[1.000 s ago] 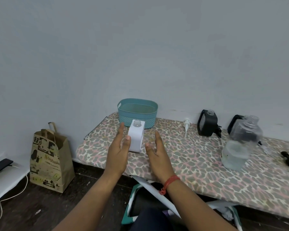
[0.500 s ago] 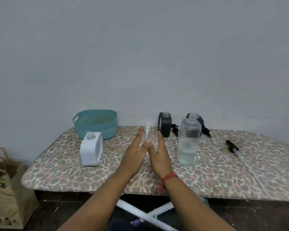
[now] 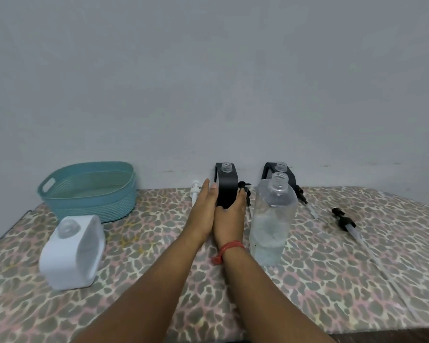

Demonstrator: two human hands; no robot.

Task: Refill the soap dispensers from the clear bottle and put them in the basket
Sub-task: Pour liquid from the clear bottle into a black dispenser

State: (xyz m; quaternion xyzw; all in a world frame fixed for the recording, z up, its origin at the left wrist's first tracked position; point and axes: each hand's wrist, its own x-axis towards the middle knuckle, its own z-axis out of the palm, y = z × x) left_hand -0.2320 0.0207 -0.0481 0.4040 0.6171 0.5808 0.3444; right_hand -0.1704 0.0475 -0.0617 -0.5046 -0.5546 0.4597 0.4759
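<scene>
Both hands have moved forward from mid-counter and now bracket the nearer black dispenser; view has also closed in. Leopard-print padded counter (image 3: pixel 332 280) carries everything, against a plain grey wall (image 3: pixel 208 82). Teal woven plastic basket (image 3: pixel 89 191) sits back left, nothing visible inside. White rounded-square soap dispenser (image 3: pixel 71 251) stands front left, just in front of the basket, pump off, neck open. Clear plastic refill bottle (image 3: pixel 273 219) stands upright right of the hands, uncapped, liquid in its lower part. Black rounded-square soap dispenser (image 3: pixel 227 188) stands at the back centre, open neck. Second black dispenser (image 3: pixel 281 173) is behind the clear bottle, mostly hidden. Left hand (image 3: pixel 202 211) has fingers straight, flat against the black dispenser's left side. Right hand (image 3: pixel 229 221), red thread on its wrist, lies along the dispenser's right side, fingers extended; hands touch at the heels. Black pump head with long tube (image 3: pixel 344 221) lies right on the counter. White pump head (image 3: pixel 195 190) stands just left of the left hand's fingertips.
</scene>
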